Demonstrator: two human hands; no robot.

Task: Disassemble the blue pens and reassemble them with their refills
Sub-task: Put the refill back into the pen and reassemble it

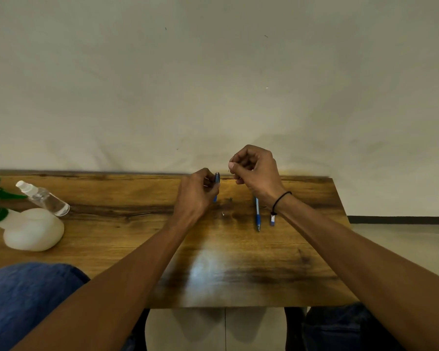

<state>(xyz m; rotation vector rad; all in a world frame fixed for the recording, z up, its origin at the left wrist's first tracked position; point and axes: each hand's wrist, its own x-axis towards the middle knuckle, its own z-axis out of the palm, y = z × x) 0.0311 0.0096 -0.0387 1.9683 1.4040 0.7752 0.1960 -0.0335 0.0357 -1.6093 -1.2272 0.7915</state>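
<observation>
Fingers of left hand [197, 191] curled round blue pen barrel [216, 184], held upright above wooden table [238, 274], long axis near vertical, dark upper end up, lower end just clear of the wood. Fingers of right hand [255, 169] pinched together on something thin, too small to identify. Second blue pen [257, 213] flat on table below right wrist, long axis running away from the body, tip pointing toward near edge. Short blue pen piece [272, 220] just beside it. Spray bottles [28, 224] far left.
</observation>
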